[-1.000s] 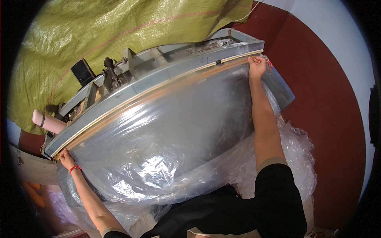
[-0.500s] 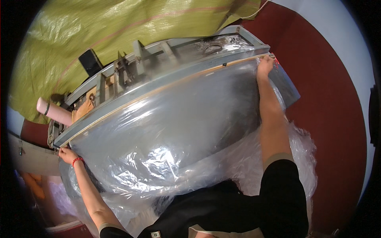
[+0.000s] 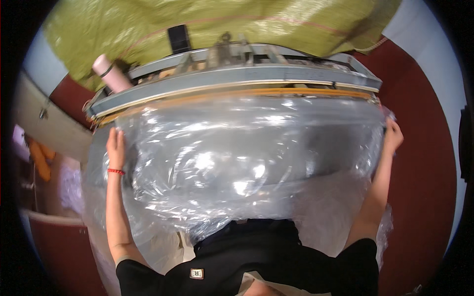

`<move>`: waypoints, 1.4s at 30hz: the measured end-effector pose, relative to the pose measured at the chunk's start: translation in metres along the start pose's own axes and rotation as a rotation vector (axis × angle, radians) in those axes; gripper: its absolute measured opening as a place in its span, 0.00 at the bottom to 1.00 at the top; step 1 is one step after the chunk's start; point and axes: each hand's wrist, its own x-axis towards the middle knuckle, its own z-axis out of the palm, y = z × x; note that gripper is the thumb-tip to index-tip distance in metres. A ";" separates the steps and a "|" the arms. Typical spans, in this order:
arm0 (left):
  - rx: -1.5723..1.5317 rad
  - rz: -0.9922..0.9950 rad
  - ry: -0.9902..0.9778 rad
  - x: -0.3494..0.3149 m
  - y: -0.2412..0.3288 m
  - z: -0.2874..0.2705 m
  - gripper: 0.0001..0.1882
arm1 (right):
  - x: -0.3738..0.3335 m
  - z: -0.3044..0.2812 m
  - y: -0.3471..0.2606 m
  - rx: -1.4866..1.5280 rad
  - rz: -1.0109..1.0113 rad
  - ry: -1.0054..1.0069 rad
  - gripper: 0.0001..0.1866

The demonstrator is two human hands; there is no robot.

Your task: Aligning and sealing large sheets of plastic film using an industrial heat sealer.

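Note:
A wide sheet of clear plastic film [image 3: 222,163] stretches across in front of me, rippled and shining, with loose folds hanging toward my body. My left hand [image 3: 115,145], a red bracelet at its wrist, pinches the film near its left edge. At the far right, my right hand [image 3: 393,134] is closed on the film's other side edge. Both hands are on the near side of a long grey metal frame [image 3: 237,76]. A thin orange-brown strip [image 3: 256,92] runs along the frame's near side, just beyond the film.
A pink bottle [image 3: 111,74] and a dark phone-like slab [image 3: 178,39] are by the frame's far side. Behind hangs a yellow-green woven sheet [image 3: 237,24]. Dark red wall panelling [image 3: 419,163] borders the right. At left is a pale cabinet panel [image 3: 54,118].
Both hands have drawn away from the frame toward me, bringing the film with them. My view has turned, so the frame now lies nearly level across the picture.

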 end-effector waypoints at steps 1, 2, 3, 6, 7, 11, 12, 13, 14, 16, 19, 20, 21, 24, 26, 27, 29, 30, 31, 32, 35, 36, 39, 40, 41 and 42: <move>0.000 -0.010 -0.049 -0.010 0.014 -0.004 0.07 | -0.002 -0.007 -0.005 -0.094 0.093 0.030 0.11; 0.093 0.124 -0.028 -0.020 0.027 -0.006 0.07 | -0.010 -0.012 -0.016 -0.188 -0.136 0.119 0.12; 0.010 0.085 -0.087 -0.032 0.038 -0.010 0.07 | -0.012 -0.016 -0.036 -0.299 -0.205 0.195 0.13; -0.122 0.090 -0.140 -0.056 0.065 -0.025 0.06 | -0.044 0.006 -0.137 -0.033 -0.414 0.152 0.15; -0.194 0.087 -0.171 -0.062 0.072 -0.030 0.05 | -0.062 0.021 -0.179 0.192 -0.392 0.018 0.15; -0.165 0.137 -0.187 -0.079 0.096 -0.047 0.04 | -0.167 0.069 -0.333 0.574 -0.717 -0.683 0.20; -0.122 0.163 -0.194 -0.083 0.101 -0.051 0.03 | -0.197 0.082 -0.365 0.667 -0.814 -0.750 0.24; -0.130 0.149 -0.202 -0.086 0.106 -0.055 0.03 | -0.226 0.093 -0.395 0.771 -0.863 -0.811 0.27; -0.102 0.189 -0.194 -0.088 0.109 -0.058 0.03 | -0.251 0.101 -0.418 0.853 -0.877 -0.856 0.28; 0.019 0.294 -0.191 -0.092 0.111 -0.069 0.05 | -0.288 0.116 -0.449 0.977 -0.855 -0.987 0.16; 0.199 0.361 -0.280 -0.098 0.103 -0.092 0.06 | -0.301 0.135 -0.438 1.113 -0.321 -1.591 0.08; 0.184 0.309 -0.353 -0.099 0.097 -0.098 0.07 | -0.298 0.141 -0.424 1.139 -0.303 -1.563 0.06; 0.178 0.287 -0.373 -0.104 0.091 -0.101 0.07 | -0.286 0.148 -0.403 1.114 -0.253 -1.534 0.05; 0.133 -0.013 -0.718 -0.128 0.065 -0.099 0.09 | -0.217 0.153 -0.305 0.868 -0.217 -1.286 0.06; 0.052 -0.002 -0.815 -0.153 0.044 -0.083 0.09 | -0.160 0.139 -0.224 0.668 -0.123 -1.025 0.07; -0.003 0.042 -0.897 -0.165 0.032 -0.075 0.09 | -0.129 0.125 -0.178 0.519 -0.041 -0.901 0.09; 0.016 -0.059 -0.989 -0.186 0.004 -0.068 0.07 | -0.067 0.083 -0.083 0.368 0.129 -0.616 0.12; 0.043 -0.100 -1.065 -0.190 -0.013 -0.068 0.07 | -0.038 0.055 -0.035 0.285 0.185 -0.498 0.13; 0.044 -0.142 -1.080 -0.189 -0.030 -0.073 0.07 | -0.011 0.021 0.012 0.255 0.251 -0.399 0.13; 0.127 -0.179 -1.086 -0.184 -0.046 -0.083 0.07 | 0.012 -0.017 0.057 0.176 0.248 -0.305 0.13; 0.247 -0.258 -0.923 -0.142 -0.080 -0.131 0.14 | 0.051 -0.110 0.157 0.115 0.395 -0.026 0.12; 0.326 -0.288 -0.819 -0.119 -0.083 -0.152 0.17 | 0.058 -0.133 0.174 0.004 0.403 -0.032 0.13; 0.525 -0.172 -0.217 -0.037 -0.073 -0.193 0.12 | 0.053 -0.144 0.186 0.009 0.314 -0.014 0.15; 0.561 -0.015 0.066 -0.012 -0.066 -0.200 0.11 | 0.051 -0.132 0.178 -0.108 0.348 -0.011 0.16; 0.675 0.248 0.449 0.008 -0.061 -0.198 0.07 | 0.045 -0.120 0.166 -0.047 0.360 -0.049 0.15; 0.708 0.252 0.703 0.025 -0.060 -0.191 0.06 | 0.038 -0.106 0.152 -0.072 0.363 -0.017 0.15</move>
